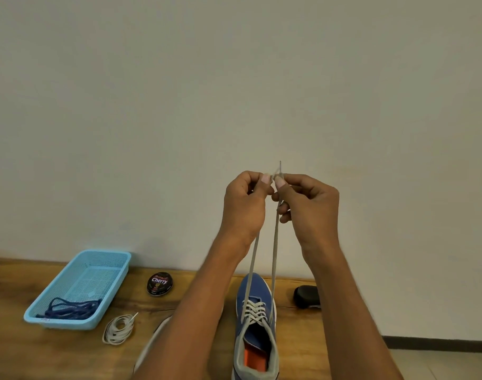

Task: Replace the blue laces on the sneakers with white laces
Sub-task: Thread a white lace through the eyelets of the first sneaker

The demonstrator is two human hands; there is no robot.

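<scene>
A blue sneaker (254,294) with a grey collar and orange insole stands on the wooden table, toe pointing at the wall. A white lace (274,250) is threaded through its eyelets, and both ends run up taut to my hands. My left hand (244,207) and my right hand (308,204) are raised high above the shoe, close together, each pinching a lace end between thumb and fingers. The tips stick up above my thumbs. A second sneaker (152,344) lies mostly hidden under my left forearm. A coiled white lace (118,329) lies on the table.
A light blue plastic basket (97,272) at the left holds the blue laces (69,309). A round black polish tin (159,283) sits near the wall. A black object (307,296) lies right of the shoe. The table's right edge drops to tiled floor.
</scene>
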